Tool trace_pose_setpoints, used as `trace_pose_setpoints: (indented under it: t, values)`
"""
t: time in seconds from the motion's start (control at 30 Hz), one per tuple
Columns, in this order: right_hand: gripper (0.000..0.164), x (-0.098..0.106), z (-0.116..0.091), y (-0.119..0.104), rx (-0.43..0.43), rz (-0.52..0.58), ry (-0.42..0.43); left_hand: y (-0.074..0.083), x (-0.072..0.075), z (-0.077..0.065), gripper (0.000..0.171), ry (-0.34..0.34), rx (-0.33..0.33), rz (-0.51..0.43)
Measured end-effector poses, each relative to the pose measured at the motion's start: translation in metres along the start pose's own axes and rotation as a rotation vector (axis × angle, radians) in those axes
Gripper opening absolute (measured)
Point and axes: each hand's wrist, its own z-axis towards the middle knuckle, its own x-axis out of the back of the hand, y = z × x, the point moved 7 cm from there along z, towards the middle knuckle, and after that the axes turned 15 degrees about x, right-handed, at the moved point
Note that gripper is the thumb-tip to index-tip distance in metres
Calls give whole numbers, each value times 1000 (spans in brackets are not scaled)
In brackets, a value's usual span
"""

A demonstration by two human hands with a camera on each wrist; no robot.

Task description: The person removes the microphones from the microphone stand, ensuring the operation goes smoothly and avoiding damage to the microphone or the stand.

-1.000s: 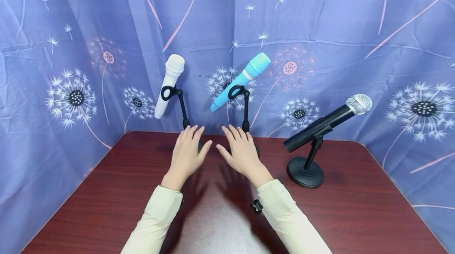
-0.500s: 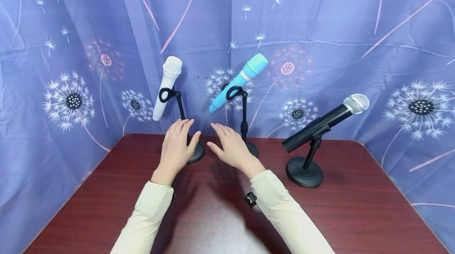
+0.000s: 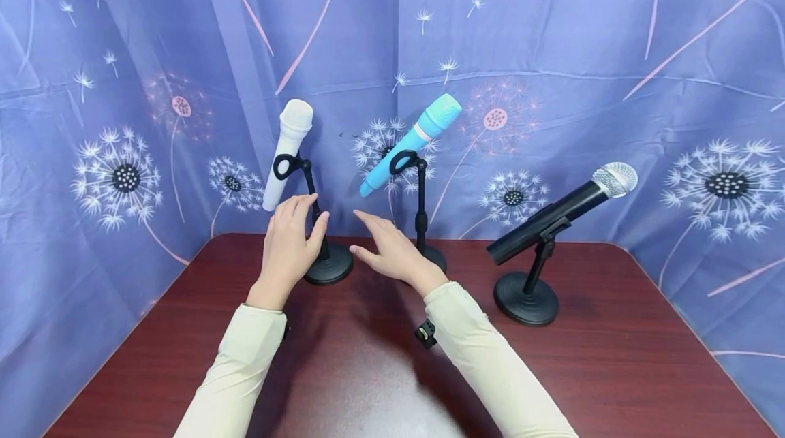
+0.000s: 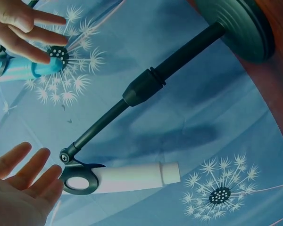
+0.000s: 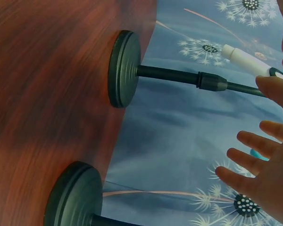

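My left hand [image 3: 285, 247] hovers with fingers extended, holding nothing, and overlaps the pole of the left microphone stand [image 3: 334, 266] in the head view. That stand's clip carries a white microphone [image 3: 296, 121], tilted with its head up. In the left wrist view the fingers lie near the clip [image 4: 79, 181]. My right hand [image 3: 395, 251], also empty with fingers stretched, points left, between the left stand and the middle one [image 3: 421, 199]. A light-blue microphone [image 3: 401, 155] leans in the middle stand's clip, its lower end above my right fingertips.
At the right a black microphone with a silver head [image 3: 555, 216] rests on a black stand with a round base [image 3: 526, 298]. The dark red wooden table [image 3: 613, 370] ends at a purple dandelion-print curtain [image 3: 552, 36] behind the stands.
Both hands have shifted left, the left one also slightly upward toward the white microphone. My right hand has turned its fingers further left. More of the left stand's base shows; the microphones stay in their stands.
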Motion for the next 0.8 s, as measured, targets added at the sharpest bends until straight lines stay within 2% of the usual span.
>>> trace_pose_setpoints:
  t: [0.23,0.5,0.6,0.8]
  values:
    - [67,-7,9,3,1,49,0,-6,10,10,37,52,23,-56]
    - [65,-11,24,2,27,123,54,-16,21,24,38,87,79,-132]
    - [64,-15,29,4,23,178,76,-20,25,29,38,102,95,-171]
    - [64,-27,34,12,-41,320,104,-30,30,40,41,141,130,-223]
